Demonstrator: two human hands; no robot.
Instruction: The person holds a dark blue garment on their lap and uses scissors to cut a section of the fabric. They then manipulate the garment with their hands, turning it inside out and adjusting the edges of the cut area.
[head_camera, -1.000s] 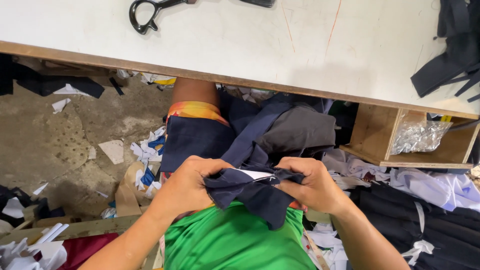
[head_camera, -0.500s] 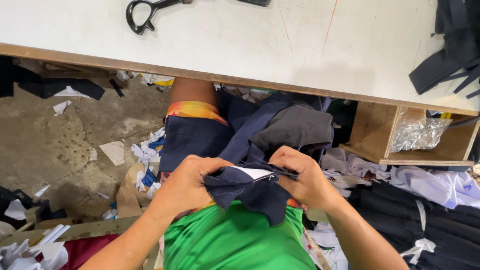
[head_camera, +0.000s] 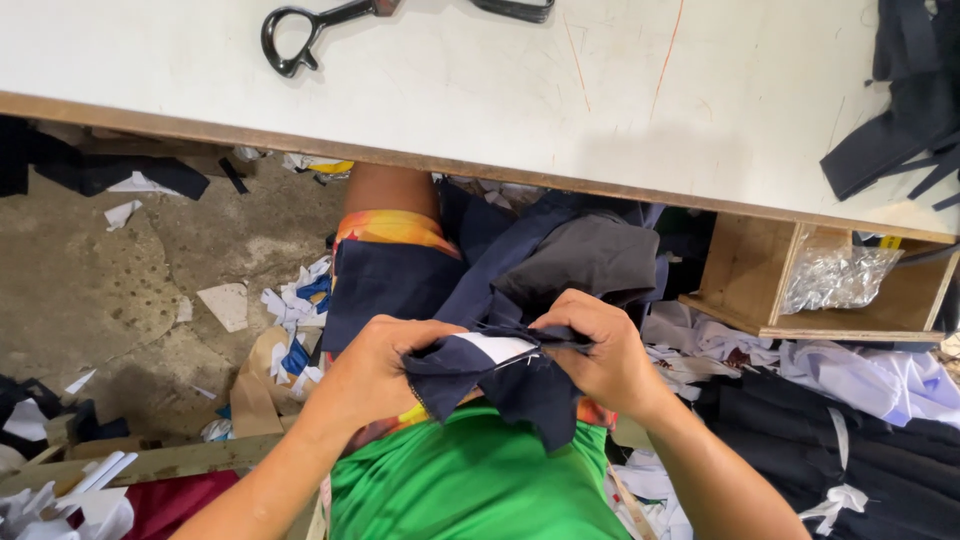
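Note:
Over my lap I hold a small dark navy fabric piece (head_camera: 500, 375) with a white patch showing inside it. My left hand (head_camera: 375, 375) grips its left side, fingers curled over the edge. My right hand (head_camera: 590, 350) pinches the top right edge, thumb and fingers closed on the cloth. Underneath lie more navy and grey fabric pieces (head_camera: 590, 260) draped across my knees, above my green shirt (head_camera: 470, 490).
A white worktable (head_camera: 500, 90) spans the top, with black scissors (head_camera: 300, 30) on it and dark cloth strips (head_camera: 900, 120) at the right. A wooden box (head_camera: 760, 280) holds clear plastic. Scraps litter the floor at left; dark and white garments (head_camera: 850, 420) are piled at right.
Both hands keep hold of the navy piece and have shifted slightly; the right fingers have worked along its top edge. The view has tilted a little.

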